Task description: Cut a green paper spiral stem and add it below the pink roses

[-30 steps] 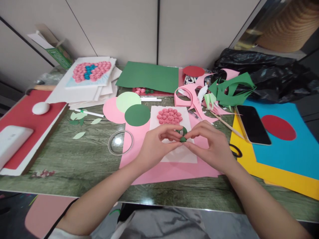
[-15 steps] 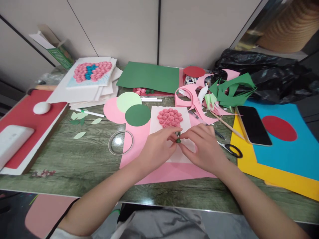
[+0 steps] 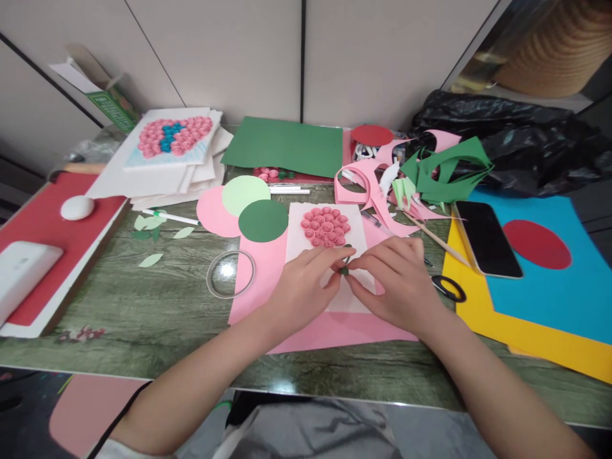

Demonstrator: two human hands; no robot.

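Between my fingertips is a small dark green paper strip [image 3: 344,270], partly rolled, with a loose end curling up. My left hand [image 3: 308,280] pinches it from the left, and my right hand [image 3: 394,280] pinches it from the right. Both hands hover over a white card [image 3: 297,233], which lies on a pink sheet [image 3: 306,335]. A cluster of pink rolled paper flowers [image 3: 326,226] covers the upper part of the card. My fingers hide some of the strip and the card's middle.
Left of my hands lie a tape roll [image 3: 209,280], paper circles [image 3: 262,221] and cut leaves [image 3: 151,260]. To the right are scissors [image 3: 449,289], a wooden stick [image 3: 437,239], a phone [image 3: 488,239] and blue paper [image 3: 549,306]. Paper scraps [image 3: 447,172] and a green sheet [image 3: 287,145] sit behind.
My fingers have turned the green strip slightly, and its loose end now shows as a curl above them. My right hand has shifted a little, covering more of the scissors.
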